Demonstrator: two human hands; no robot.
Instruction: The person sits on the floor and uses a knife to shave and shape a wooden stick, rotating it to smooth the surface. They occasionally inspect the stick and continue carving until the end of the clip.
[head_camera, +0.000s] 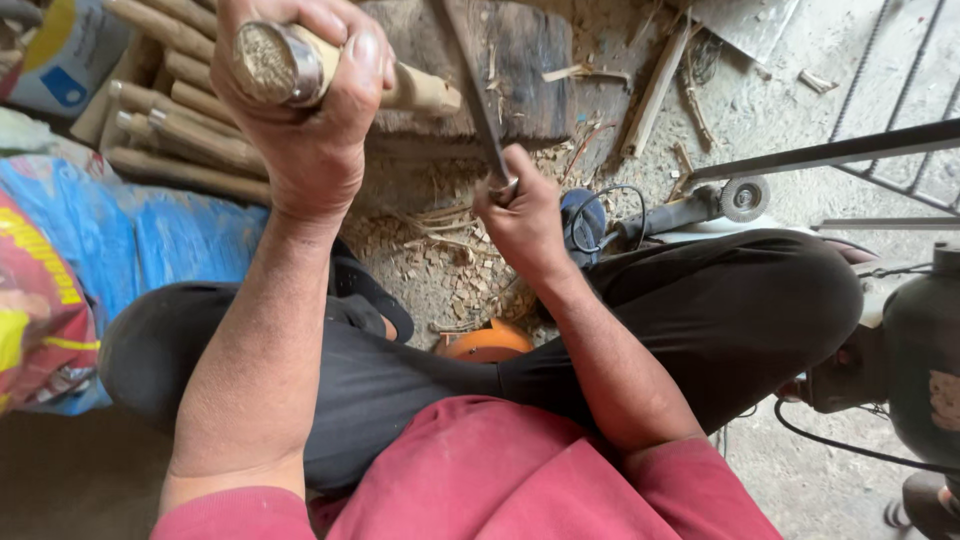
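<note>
At far left of the frame lie a blue tarpaulin (150, 235) and a printed red and yellow sack (35, 300); above them, upper left, a stack of rough wooden handles (170, 120) rests on the ground.

Upper left of centre: the left hand (305, 110) is raised close to the camera, fingers wrapped fully round a wooden handle (420, 90) fitted with a metal ferrule (290, 62) at the near end. The wood end inside the ferrule faces the lens. The forearm rises steeply from the lower left, wrist slightly bent back.

Centre: the right hand (520, 215) sits lower, fingers closed on the grip of a long narrow metal tool (475, 95), apparently a file or blade, whose shaft runs up across a dark wooden block (500, 70). The elbow is bent and the forearm runs in from the lower right, over the knee.

Judgement: the handle is being shaped or fitted, with the tool laid against the work near the block. A further stroke would call for a firm left grip and a steady tool angle.

Below centre: wood chips (440, 275) litter the ground between the crossed legs, with an orange object (488, 343) partly hidden.

Right of centre: an angle grinder (690, 208) with its cable lies on the ground. Far right: a metal bar frame (830, 152) and a dark motor housing (920, 350).
</note>
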